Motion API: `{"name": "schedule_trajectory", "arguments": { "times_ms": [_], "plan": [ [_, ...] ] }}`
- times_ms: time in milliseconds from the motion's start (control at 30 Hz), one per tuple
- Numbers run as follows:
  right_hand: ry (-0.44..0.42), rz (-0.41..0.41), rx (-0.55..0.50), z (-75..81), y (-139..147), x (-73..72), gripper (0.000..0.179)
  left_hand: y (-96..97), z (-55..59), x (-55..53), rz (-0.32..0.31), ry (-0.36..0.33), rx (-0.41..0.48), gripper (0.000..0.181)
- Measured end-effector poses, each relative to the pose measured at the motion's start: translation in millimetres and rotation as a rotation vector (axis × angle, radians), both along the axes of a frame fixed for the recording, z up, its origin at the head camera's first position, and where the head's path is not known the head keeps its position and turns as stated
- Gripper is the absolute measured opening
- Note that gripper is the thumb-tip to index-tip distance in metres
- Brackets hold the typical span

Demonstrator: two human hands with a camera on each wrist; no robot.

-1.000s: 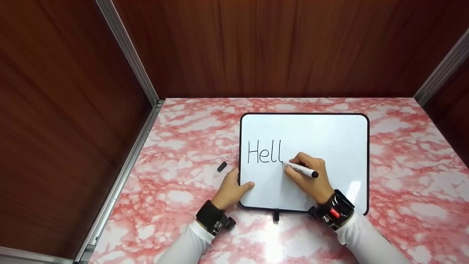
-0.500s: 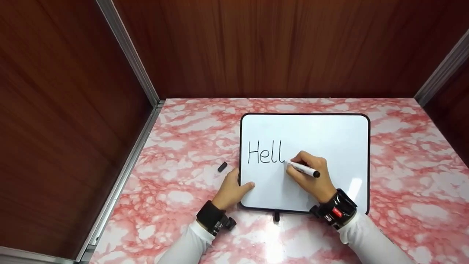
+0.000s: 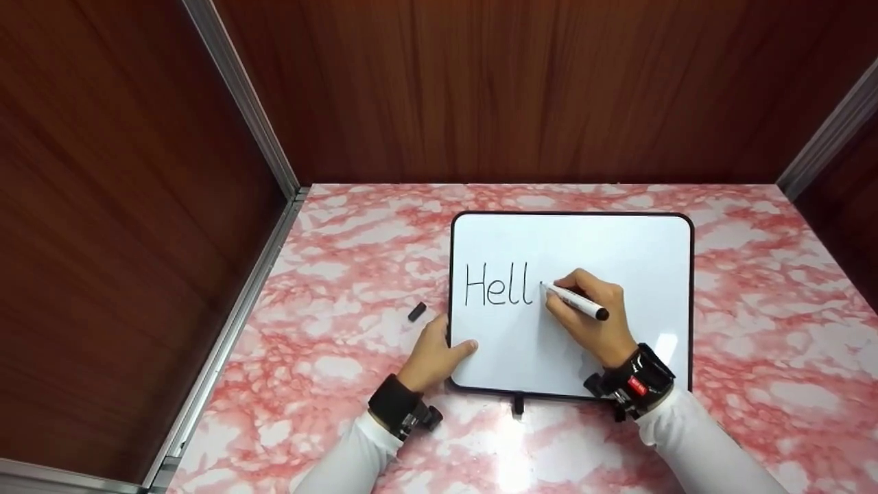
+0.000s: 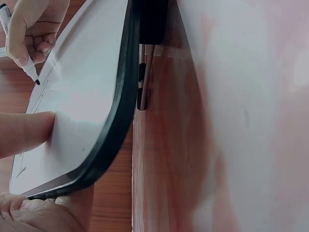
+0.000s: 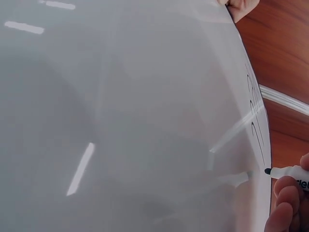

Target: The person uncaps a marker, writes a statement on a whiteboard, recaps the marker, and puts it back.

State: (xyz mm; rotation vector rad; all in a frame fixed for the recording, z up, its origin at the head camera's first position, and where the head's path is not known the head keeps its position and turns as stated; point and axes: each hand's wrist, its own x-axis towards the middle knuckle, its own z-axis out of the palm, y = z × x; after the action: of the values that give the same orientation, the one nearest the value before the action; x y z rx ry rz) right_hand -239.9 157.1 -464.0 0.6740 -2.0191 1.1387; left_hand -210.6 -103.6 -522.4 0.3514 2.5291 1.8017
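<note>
A whiteboard with a thin black frame bears the handwritten black letters "Hell" on its left half. My right hand pinches a white marker with a black rear end. Its dark tip is at the board just right of the last letter; whether it touches is hard to tell. At the board's lower left edge my left hand grips the frame, the thumb on the writing face and the fingers behind. To the left of that hand lies a small black marker cap.
The table has a red and white marbled top. A black piece sticks out under the board's lower edge, and thin rods show beneath it in the left wrist view. Brown wood-grain panels stand behind and at the sides.
My right hand has lifted the marker from the foot of the last "l" and moved it up and to the right. The left hand stays on the board's edge.
</note>
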Motion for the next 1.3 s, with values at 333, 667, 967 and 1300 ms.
{"name": "schedule_trajectory", "arguments": {
  "times_ms": [333, 667, 967, 1300],
  "plan": [
    [0.009, 0.000, 0.009, -5.7, -3, -0.9, 0.016, 0.6, 4.9, 1.2, -0.013, 0.020, 0.003, 0.039],
    [-0.032, 0.040, 0.002, -12.0, -3, 7.5, 0.015, 0.0, 0.4, 0.1, -0.001, 0.009, -0.002, 0.041],
    [-0.029, 0.047, 0.004, -15.6, 0, 11.0, 0.016, -0.1, -0.1, 0.1, -0.004, 0.000, 0.009, 0.041],
    [-0.031, 0.023, 0.013, -13.8, 5, 13.6, 0.019, 0.0, 0.6, 0.1, -0.011, -0.002, -0.006, 0.039]
  ]
}}
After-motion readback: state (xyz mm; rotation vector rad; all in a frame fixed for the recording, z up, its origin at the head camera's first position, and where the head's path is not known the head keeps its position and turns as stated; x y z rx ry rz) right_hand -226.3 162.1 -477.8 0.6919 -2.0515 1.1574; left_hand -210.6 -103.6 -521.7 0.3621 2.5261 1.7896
